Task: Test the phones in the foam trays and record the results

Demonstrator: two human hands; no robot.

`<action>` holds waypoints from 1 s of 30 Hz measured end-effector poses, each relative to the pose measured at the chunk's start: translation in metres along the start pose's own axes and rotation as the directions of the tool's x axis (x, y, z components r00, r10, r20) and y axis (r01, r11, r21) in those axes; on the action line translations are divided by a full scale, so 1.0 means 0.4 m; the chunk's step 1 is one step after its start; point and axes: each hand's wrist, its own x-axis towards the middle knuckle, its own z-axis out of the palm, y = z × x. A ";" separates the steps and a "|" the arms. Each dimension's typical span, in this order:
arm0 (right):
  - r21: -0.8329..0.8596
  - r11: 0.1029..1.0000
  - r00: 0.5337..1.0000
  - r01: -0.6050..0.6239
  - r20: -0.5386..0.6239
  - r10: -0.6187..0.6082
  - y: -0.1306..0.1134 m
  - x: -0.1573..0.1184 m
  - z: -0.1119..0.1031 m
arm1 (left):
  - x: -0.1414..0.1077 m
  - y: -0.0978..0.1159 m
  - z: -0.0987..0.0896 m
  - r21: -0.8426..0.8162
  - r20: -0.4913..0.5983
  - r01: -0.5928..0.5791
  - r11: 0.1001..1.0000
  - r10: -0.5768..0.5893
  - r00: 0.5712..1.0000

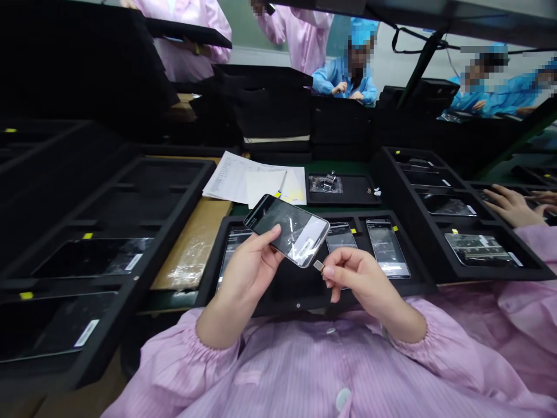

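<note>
Phone (289, 222) at frame centre, small metal piece (318, 265) outside it
Left hand (255, 261) grips the phone, right hand (359, 273) pinches the piece beside its lower-right end; this unit seems midway, progress on phones in the black tray (313, 305) below unclear

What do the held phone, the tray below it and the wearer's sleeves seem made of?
Phone: probably glass, glossy with reflections; its shiny edge could be metal or plastic. Tray: likely foam, matt black, with thick walls. Sleeves: apparently thin cloth, softly creased with gathered ends.
</note>
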 end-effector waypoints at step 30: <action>-0.879 0.467 0.993 0.102 0.116 0.002 -0.147 0.155 -0.138 | 0.023 0.007 -0.027 0.309 0.231 -0.330 0.892 0.266 0.936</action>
